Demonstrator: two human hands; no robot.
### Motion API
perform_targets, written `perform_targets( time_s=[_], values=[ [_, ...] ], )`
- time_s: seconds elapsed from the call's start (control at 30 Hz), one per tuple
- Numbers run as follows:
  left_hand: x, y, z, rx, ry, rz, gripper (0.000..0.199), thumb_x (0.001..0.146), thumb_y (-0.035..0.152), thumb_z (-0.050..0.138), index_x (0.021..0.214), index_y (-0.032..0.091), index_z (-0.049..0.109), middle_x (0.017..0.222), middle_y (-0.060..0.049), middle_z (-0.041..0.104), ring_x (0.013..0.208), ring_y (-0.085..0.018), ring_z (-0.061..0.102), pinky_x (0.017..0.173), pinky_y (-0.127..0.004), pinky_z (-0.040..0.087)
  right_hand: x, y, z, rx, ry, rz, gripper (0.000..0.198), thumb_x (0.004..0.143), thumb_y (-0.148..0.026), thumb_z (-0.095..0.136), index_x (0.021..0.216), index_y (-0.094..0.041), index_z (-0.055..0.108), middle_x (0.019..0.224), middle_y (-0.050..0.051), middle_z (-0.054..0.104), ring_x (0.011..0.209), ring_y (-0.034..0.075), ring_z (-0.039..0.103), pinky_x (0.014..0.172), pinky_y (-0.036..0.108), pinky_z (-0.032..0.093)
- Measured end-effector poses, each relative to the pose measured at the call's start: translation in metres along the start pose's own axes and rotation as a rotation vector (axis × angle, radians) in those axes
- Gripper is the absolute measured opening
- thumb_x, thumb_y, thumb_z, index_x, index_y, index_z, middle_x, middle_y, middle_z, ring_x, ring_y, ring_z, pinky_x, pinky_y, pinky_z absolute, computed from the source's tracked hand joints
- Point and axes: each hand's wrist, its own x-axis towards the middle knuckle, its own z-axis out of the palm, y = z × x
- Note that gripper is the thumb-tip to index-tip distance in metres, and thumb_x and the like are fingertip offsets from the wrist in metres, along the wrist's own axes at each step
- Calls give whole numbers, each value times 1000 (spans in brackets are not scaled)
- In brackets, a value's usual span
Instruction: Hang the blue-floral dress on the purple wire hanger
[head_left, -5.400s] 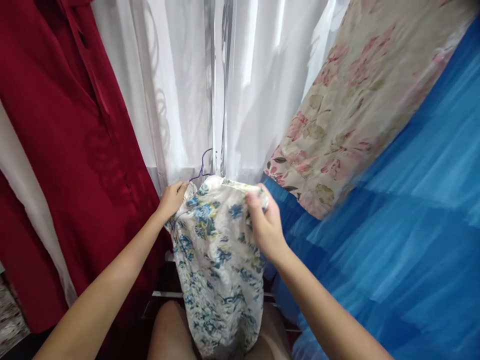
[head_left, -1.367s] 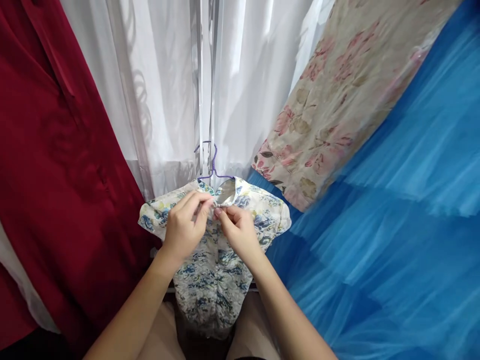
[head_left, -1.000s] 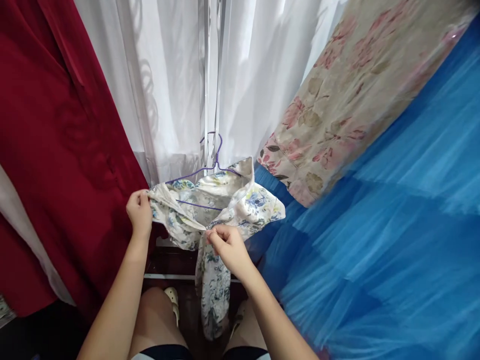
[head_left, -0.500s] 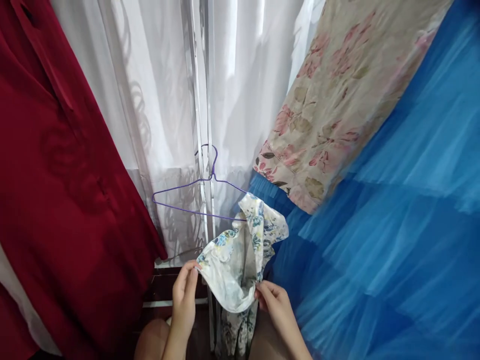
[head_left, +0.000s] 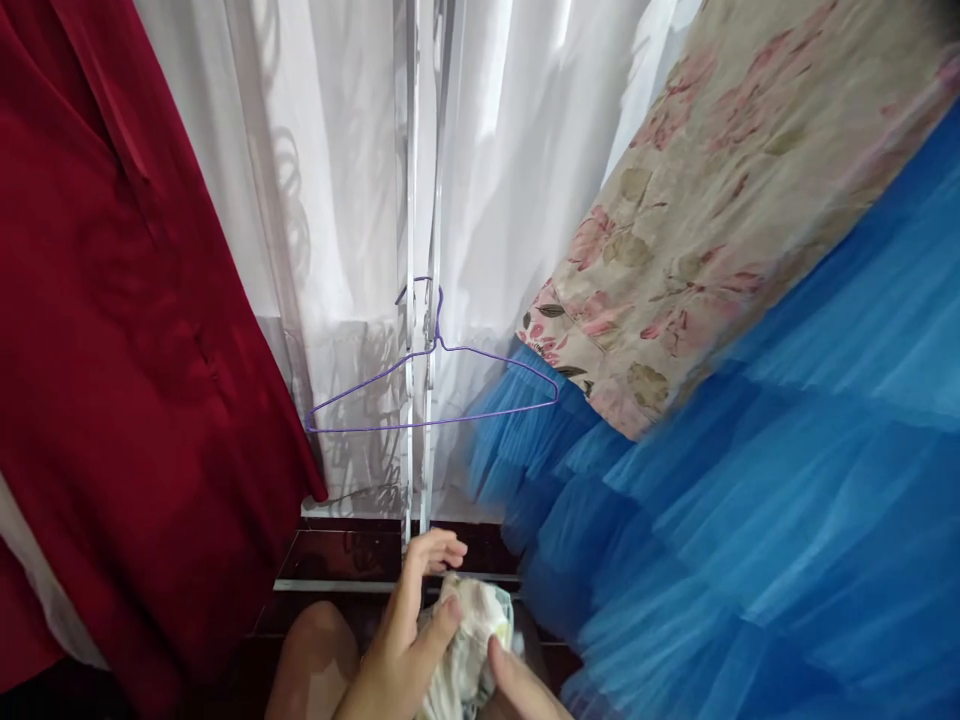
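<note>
A white garment with a blue-and-yellow floral print (head_left: 480, 630) is bunched low in front of my knees. My left hand (head_left: 412, 620) is open at its left side, fingers apart, thumb close to the cloth. My right hand (head_left: 525, 685) has its thumb over the garment's right edge, the other fingers hidden behind the cloth. Above both hands a bare purple wire hanger (head_left: 480, 418) hangs by its hook at the metal rack's uprights (head_left: 420, 200).
Red fabric (head_left: 150, 350) hangs on the left. White curtains (head_left: 337, 180) cover the back. On the right hang a beige floral garment (head_left: 660, 220) and a blue tiered tulle skirt (head_left: 750, 500). A low rack bar (head_left: 337, 586) crosses the dark floor.
The floral garment has come off the hanger's right arm and moved down toward my knees, bunched. My left hand has let go of its edge and moved right.
</note>
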Motion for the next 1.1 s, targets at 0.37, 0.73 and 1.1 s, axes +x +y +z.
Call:
perform_targets(
  time_s=[0.37, 0.73, 1.1],
  values=[
    [-44, -45, -78, 481, -283, -236, 30, 81, 46, 67, 70, 19, 63, 86, -4, 63, 92, -22, 56, 87, -30, 43, -14, -28, -22, 184, -309, 183, 50, 62, -36, 86, 107, -18, 74, 96, 9, 75, 97, 30, 70, 95, 39, 50],
    [-54, -57, -102, 787, -340, -190, 24, 86, 37, 63, 71, 18, 63, 88, -4, 61, 91, -21, 55, 83, -30, 41, -13, -65, -72, -75, 212, 33, 29, 69, -37, 83, 90, -20, 70, 81, 6, 72, 71, 23, 66, 66, 32, 52],
    [54, -19, -247, 907, 351, 130, 44, 95, 39, 37, 117, 22, 70, 135, -12, 60, 133, -29, 47, 117, -49, 24, 77, -111, -90, -734, 207, -371, 73, 77, -17, 58, 149, -20, 45, 72, -3, 62, 54, 13, 45, 54, 24, 38]
  ],
)
